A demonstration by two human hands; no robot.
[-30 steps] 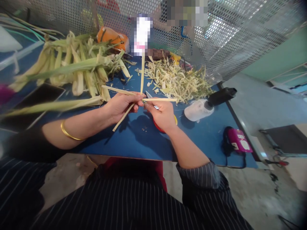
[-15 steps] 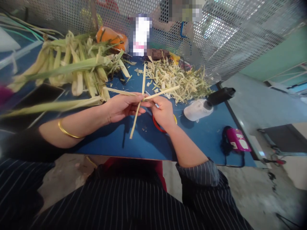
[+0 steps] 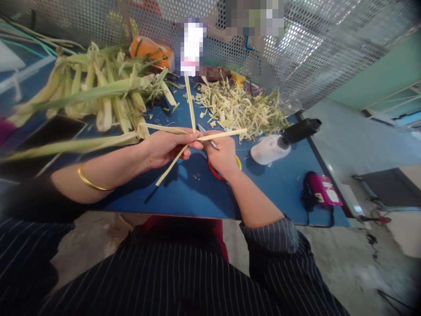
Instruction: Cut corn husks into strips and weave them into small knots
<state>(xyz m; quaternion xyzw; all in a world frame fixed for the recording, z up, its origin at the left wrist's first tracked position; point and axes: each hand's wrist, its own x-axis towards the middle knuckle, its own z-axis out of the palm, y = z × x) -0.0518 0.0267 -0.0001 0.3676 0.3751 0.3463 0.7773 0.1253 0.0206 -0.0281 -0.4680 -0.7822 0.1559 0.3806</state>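
In the middle of the frame, the left hand [image 3: 167,147] pinches the pale strips [image 3: 191,112] at their crossing; one strip has its long axis toward the right, over the nearer right hand [image 3: 222,154], whose grip one cannot tell

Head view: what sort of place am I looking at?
Likely a handcraft workshop: the left hand pinches pale plant strips above a blue worktable, which also bears a heap of plant trimmings.

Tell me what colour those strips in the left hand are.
The strips are pale yellow; the head view shows them.
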